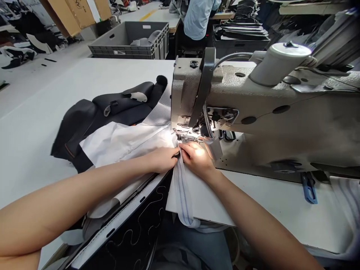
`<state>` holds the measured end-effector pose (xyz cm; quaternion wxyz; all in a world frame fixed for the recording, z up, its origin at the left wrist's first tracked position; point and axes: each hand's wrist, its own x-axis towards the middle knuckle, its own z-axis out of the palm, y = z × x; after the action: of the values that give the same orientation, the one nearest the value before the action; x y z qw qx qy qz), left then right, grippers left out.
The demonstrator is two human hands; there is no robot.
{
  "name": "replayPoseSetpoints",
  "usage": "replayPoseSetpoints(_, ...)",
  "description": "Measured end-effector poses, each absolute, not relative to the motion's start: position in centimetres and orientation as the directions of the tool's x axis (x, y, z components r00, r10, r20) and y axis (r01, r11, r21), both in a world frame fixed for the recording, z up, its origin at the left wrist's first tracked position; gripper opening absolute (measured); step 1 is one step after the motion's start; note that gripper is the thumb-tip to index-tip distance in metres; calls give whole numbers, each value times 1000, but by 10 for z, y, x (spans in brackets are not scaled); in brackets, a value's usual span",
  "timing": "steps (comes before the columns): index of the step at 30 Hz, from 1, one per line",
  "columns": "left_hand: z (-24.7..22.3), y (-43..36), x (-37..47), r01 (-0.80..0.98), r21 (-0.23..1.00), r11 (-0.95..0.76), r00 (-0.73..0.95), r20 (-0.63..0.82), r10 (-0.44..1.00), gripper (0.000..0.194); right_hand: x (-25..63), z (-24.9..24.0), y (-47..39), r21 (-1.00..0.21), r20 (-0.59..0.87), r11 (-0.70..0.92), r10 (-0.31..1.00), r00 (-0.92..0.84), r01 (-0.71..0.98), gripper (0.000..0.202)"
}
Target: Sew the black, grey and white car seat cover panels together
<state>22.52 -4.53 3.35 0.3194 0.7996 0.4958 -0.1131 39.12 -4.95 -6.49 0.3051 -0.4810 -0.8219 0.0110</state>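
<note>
The sewing machine [194, 86] stands on a white table [36, 105] that runs far out to its left, its bare top pale and smooth. Just in front of the machine's lit needle area, the right hand [198, 159] has its thumb and forefinger nearly together on the upper end of the band [182, 187], a white strip with blue stripes that drops over the table's front edge and loops there. The left hand [163, 159], just left of the band before the machine, has its fingers drawn in at the edge of the work; how firmly they hold, and which layer, I cannot tell. White cloth [118, 140] spreads left of the machine, partly over a black cover [112, 108], and a black panel [135, 228] with wavy stitching slants down toward the front. A thread cone [277, 63] sits on top of the machine, and blue snips [309, 189] lie at its front right. Behind the machine, to the left, are a grey crate [118, 53] with pale pieces inside and, farther off, a cardboard box [75, 17]. Straight behind it is a person in a light blue top [198, 18], beside a dark bin [239, 47] piled with dark sheets [242, 26].
</note>
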Motion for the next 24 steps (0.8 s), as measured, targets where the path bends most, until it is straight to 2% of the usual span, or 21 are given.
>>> replayPoseSetpoints(2, 33, -42, 228, 872, 379, -311, 472, -480, 739, 29, 389, -63, -49, -297, 476, 527, 805, -355, 796, 29)
replayPoseSetpoints(5, 29, -33, 233, 845, 413, -339, 505, -408, 761, 29, 390, -60, -49, -281, 463, 497, 820, -337, 821, 31)
replayPoseSetpoints(8, 29, -25, 232, 829, 437, -348, 513, -348, 785, 28, 396, -55, -52, -357, 523, 541, 791, -317, 761, 31)
replayPoseSetpoints(10, 36, -26, 225, 835, 421, -353, 511, -356, 783, 26, 399, -51, -58, -430, 585, 626, 742, -327, 651, 29)
replayPoseSetpoints(12, 52, -35, 214, 843, 420, -337, 513, -440, 737, 25, 398, -45, -66, -452, 614, 730, 672, -415, 513, 27)
replayPoseSetpoints(14, 73, -47, 202, 873, 418, -253, 475, -610, 634, 28, 390, -41, -76, -432, 569, 808, 588, -574, 400, 22)
replayPoseSetpoints(16, 95, -60, 195, 919, 360, -162, 388, -745, 543, 31, 378, -39, -86, -418, 472, 827, 551, -688, 375, 16)
replayPoseSetpoints(17, 104, -65, 195, 935, 318, -157, 351, -768, 536, 31, 371, -38, -91, -414, 431, 825, 550, -716, 385, 13)
replayPoseSetpoints(19, 114, -71, 202, 937, 251, -244, 349, -735, 581, 28, 362, -38, -97, -403, 387, 817, 561, -732, 413, 10)
replayPoseSetpoints(21, 114, -73, 216, 900, 187, -393, 407, -682, 608, 25, 359, -39, -100, -409, 378, 826, 540, -752, 388, 15)
replayPoseSetpoints(24, 98, -66, 235, 836, 46, -547, 432, -669, 604, 26, 369, -39, -97, -535, 378, 807, 494, -783, 250, 17)
